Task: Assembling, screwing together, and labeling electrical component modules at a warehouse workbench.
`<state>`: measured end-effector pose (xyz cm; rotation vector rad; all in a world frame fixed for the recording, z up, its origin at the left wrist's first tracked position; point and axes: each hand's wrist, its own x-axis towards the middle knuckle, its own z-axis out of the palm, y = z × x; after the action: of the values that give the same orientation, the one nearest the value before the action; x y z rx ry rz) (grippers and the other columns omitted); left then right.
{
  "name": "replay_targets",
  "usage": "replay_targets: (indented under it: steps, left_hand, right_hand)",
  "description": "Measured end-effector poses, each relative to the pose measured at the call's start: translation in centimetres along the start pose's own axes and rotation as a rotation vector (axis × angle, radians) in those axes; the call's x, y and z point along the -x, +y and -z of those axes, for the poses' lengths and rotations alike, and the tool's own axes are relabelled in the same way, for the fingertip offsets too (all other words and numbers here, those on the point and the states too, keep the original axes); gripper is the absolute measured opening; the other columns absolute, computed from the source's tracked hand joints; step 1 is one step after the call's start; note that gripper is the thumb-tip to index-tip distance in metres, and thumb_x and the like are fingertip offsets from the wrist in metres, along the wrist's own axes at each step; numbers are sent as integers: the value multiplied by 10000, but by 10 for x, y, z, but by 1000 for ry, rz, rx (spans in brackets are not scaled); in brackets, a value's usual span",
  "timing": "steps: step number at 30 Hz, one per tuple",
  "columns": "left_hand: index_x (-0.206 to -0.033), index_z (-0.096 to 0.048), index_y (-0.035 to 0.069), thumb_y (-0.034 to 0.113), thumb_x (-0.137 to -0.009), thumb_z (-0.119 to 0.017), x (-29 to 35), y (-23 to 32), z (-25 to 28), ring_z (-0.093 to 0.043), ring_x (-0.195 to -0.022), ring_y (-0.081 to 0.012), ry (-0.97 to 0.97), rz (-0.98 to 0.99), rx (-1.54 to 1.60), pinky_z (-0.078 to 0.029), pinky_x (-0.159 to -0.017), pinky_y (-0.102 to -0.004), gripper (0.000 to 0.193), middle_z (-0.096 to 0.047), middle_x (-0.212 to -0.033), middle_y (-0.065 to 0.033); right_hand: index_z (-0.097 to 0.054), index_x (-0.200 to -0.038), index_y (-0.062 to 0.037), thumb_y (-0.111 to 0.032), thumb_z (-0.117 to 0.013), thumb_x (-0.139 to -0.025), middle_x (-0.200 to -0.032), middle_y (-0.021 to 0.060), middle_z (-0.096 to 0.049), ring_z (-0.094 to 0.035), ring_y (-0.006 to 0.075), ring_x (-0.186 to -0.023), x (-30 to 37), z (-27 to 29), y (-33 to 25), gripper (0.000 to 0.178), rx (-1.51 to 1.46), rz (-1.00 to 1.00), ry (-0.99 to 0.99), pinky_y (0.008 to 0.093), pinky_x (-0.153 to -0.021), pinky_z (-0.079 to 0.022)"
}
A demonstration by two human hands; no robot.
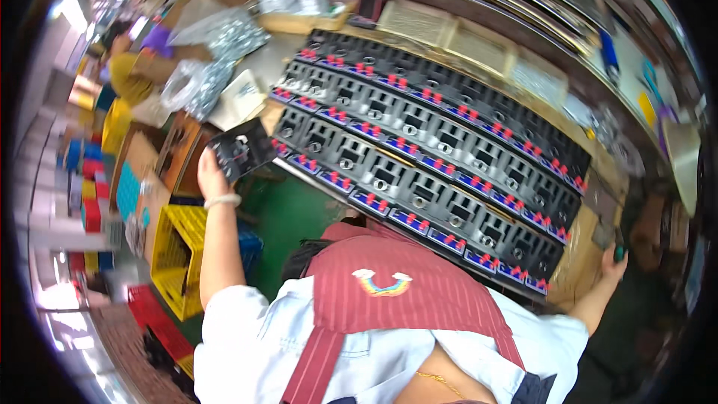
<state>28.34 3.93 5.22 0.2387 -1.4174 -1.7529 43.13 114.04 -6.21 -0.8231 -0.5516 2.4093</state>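
Note:
My left hand (210,172) holds up a black plastic battery cover (241,149) by its near edge, just left of the workbench. Several rows of the same black covers (419,150), each with red and blue terminal caps, lie side by side on the wooden bench (580,254). My right hand (614,263) is out at the bench's right end, closed around a small green-topped tool (619,253). A wristband sits on my left wrist. My red striped apron and white shirt fill the lower middle.
A yellow crate (176,254) and a red crate (153,318) stand on the green floor at the left. Clear plastic bags (202,75) and cardboard boxes (176,150) lie by the bench's left end. Another person in yellow (131,67) sits at far left. Flat trays (449,34) line the back.

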Motion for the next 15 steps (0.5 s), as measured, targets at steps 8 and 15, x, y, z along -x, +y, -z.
replay_targets:
  steps: [8, 15]
  left_hand:
    - [-1168, -582, 22, 108, -900, -563, -48, -32, -42, -559, -990, -264, -332, -676, -652, -431, -890, -331, 282, -576, -1037, -135]
    - [-1152, -601, 162, 139, -687, -713, -101, -77, -69, -505, -824, -259, -1118, -1070, -716, -421, -709, -373, 479, -512, -911, -64]
  right_hand:
    - [-623, -1018, -100, -315, -608, -871, -910, 3, -671, -601, 122, -685, 99, -41, 58, 261, 318, 283, -32, 259, -549, -484]
    - [-614, -1065, -87, -214, -585, -895, -894, 5, -625, -550, 109, -689, 173, -140, 203, 214, 420, 174, -203, 233, -559, -430]
